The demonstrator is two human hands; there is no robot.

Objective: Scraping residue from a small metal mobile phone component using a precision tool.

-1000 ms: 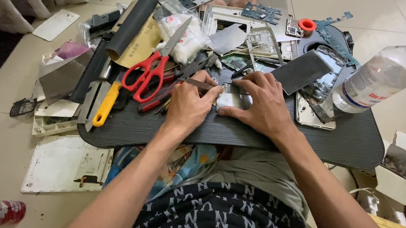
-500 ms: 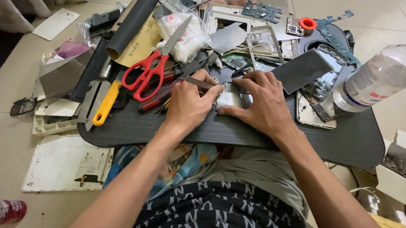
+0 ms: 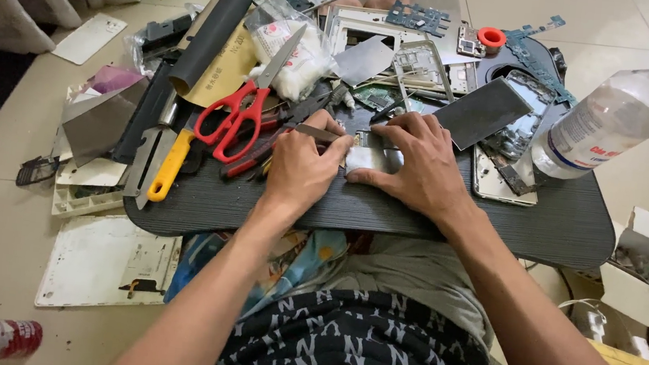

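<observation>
Head view: both hands, left hand (image 3: pixel 302 168) and right hand (image 3: pixel 417 164), press a small silvery plate (image 3: pixel 365 160).

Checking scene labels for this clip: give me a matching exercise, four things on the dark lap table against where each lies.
Things:
1. red-handled scissors
2. clear plastic bottle
3. black roll
4. small silver part

Places:
A. at the table's right side, lying tilted
B. between the left hand and the right hand, near the front of the table
C. far left, slanting across the yellow sheet
D. left of the hands, blades pointing away from the person

Pairs: 1-D, 2-A, 3-C, 4-B
</observation>
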